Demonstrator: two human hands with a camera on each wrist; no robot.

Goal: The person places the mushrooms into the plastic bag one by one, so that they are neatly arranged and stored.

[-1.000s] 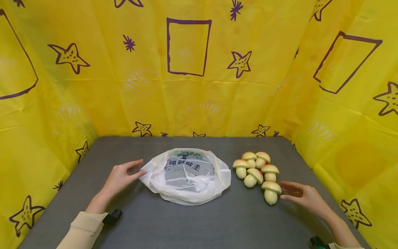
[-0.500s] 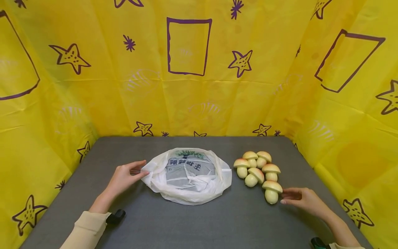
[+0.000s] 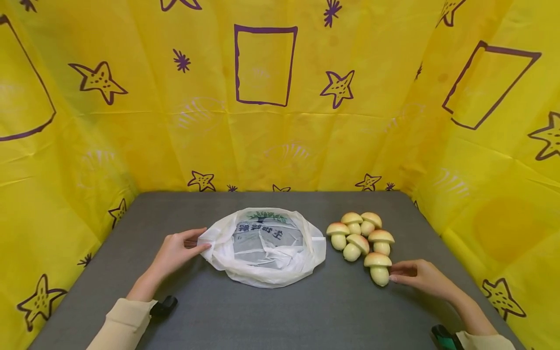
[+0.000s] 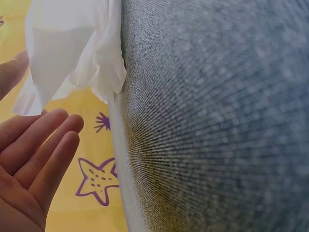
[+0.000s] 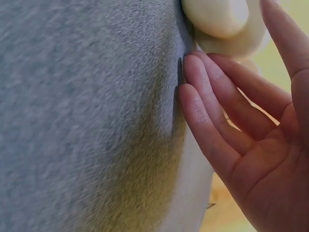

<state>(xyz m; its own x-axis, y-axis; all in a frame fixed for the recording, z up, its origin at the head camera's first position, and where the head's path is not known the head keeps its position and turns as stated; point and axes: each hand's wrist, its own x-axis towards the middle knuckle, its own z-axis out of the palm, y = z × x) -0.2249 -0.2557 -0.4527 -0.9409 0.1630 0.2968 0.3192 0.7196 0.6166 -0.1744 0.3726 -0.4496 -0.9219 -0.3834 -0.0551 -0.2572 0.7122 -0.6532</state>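
A white plastic bag [image 3: 262, 279] with dark print and a green tree stands on the grey table, its mouth spread wide. My left hand [image 3: 177, 250] is at its left end; in the left wrist view the bag's white corner [image 4: 53, 53] hangs between the thumb and the loosely straight fingers [image 4: 48, 150]. On the right, several pale mushrooms with orange-brown caps lie grouped. My right hand [image 3: 422, 277] is beside the nearest mushroom [image 3: 378, 268], fingertips right at its right side. Those fingers [image 5: 231, 106] look nearly straight in the right wrist view, with the mushroom's pale stem [image 5: 217, 17] beyond them.
The dark grey table [image 3: 280, 321] reaches back to a yellow cloth [image 3: 262, 150] with purple stars and frames, which also hangs on both sides. The other mushrooms [image 3: 356, 245] lie close together between the bag and the right hand.
The nearest mushroom has shifted slightly left along with the right hand, and neighbouring mushrooms moved a little left. The left hand came slightly further over the bag's left end.
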